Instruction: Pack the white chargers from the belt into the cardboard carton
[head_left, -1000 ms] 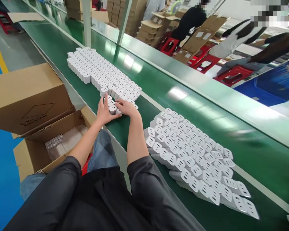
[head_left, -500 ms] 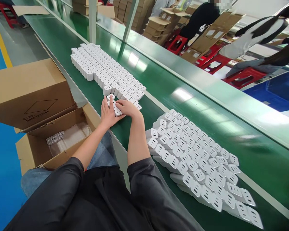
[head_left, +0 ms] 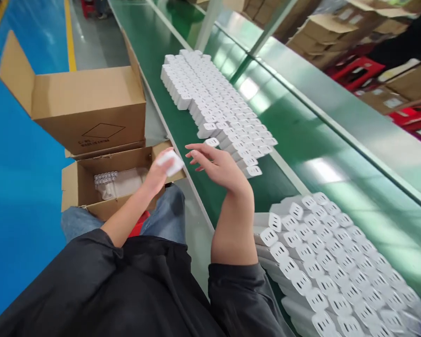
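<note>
The open carton (head_left: 122, 160) is just to the left of the green belt (head_left: 182, 122), and all places here are told from it. At its right flap (head_left: 177, 178), the left hand (head_left: 156, 174) has closed its fingers around a white piece (head_left: 171, 164). The piece is blurred, so I cannot tell if it is one block or several pressed together. The grip looks narrow and firm, perhaps because such smooth sides could slip.

The right hand (head_left: 212, 161) is farther to the right of the carton, above the belt. Its fingers are loose and parted from each other, and I see nothing held between them. A single white block (head_left: 211, 142), also to the right of the carton, shows just behind this hand; whether they touch, I cannot tell.

Beyond that, to the upper right of the carton, the larger group of blocks (head_left: 210, 93) stands in tight rows, with slotted ends up. Probably the blocks are packed so closely because each one supports its neighbour. A second group (head_left: 319, 262) is at the lower right of the carton, with a less even edge.

Inside the carton, clear plastic (head_left: 128, 182) lies on the right and small shiny pieces (head_left: 105, 178) sit at the left. The carton's position by the knees seems chosen for short reach.
</note>
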`<state>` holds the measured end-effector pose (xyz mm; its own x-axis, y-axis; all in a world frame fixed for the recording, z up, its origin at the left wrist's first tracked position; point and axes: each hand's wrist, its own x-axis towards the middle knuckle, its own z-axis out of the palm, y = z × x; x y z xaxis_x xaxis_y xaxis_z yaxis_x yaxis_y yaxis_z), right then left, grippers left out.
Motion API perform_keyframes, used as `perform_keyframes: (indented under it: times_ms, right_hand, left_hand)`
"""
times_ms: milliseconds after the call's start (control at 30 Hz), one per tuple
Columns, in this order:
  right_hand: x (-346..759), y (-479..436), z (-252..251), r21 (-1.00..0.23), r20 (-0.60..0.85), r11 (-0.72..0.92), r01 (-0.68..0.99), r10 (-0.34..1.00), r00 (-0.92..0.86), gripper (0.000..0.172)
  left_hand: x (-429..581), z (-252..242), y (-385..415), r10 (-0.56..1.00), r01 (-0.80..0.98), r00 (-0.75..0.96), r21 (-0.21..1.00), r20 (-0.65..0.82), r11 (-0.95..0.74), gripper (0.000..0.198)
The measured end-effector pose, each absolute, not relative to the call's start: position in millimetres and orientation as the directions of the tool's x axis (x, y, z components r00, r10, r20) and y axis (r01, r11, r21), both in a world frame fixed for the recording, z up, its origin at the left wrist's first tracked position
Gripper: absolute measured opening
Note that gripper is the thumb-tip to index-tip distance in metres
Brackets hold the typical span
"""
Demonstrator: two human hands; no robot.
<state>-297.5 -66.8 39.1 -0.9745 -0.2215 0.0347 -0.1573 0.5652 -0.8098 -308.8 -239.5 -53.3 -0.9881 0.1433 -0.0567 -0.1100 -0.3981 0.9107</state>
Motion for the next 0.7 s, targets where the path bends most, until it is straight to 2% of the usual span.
perform_keyframes:
  times_ms: [67, 133, 200, 300, 467, 567, 633, 700]
  right_hand:
    - [-295, -105, 23, -0.826, 0.064, 0.519, -0.219, -0.300, -0.952, 0.035]
    - [-293, -149, -10, -0.854, 0.030, 0.469, -0.224, -0.385, -0.922, 0.034]
    - [-291, -195, -54, -0.894, -0.028, 0.415, -0.167, -0.424, -0.905, 0.036]
    - [-286, -251, -121, -0.954, -0.135, 0.299, 0.015, -0.387, -0.912, 0.041]
    - [-289, -307, -204, -0.944, -0.329, 0.116, 0.308, -0.391, -0.860, 0.043]
    - [-300, -328, -250, -0.893, -0.449, 0.107, 0.437, -0.295, -0.844, 0.036]
    - [-312, -335, -284, -0.849, -0.528, 0.102, 0.519, -0.226, -0.819, 0.035]
    - [-328, -334, -318, -0.806, -0.591, 0.132, 0.577, -0.155, -0.791, 0.035]
  left_hand:
    - [-301, -64, -284, 0.151, -0.231, -0.973, 0.742, -0.176, -0.629, 0.062]
    - [-290, -84, -321, 0.066, -0.200, -0.972, 0.643, -0.227, -0.740, 0.057]
    - [-277, -109, -349, -0.069, -0.116, -0.963, 0.630, -0.262, -0.768, 0.055]
    - [-262, -152, -379, -0.242, -0.024, -0.916, 0.646, -0.320, -0.763, 0.062]
    - [-251, -225, -408, -0.378, -0.019, -0.802, 0.653, -0.462, -0.757, 0.068]
    - [-258, -269, -421, -0.396, -0.165, -0.755, 0.736, -0.523, -0.657, 0.072]
    - [-271, -300, -436, -0.350, -0.379, -0.760, 0.810, -0.548, -0.447, 0.070]
    - [-294, -333, -459, -0.318, -0.537, -0.752, 0.817, -0.577, -0.210, 0.066]
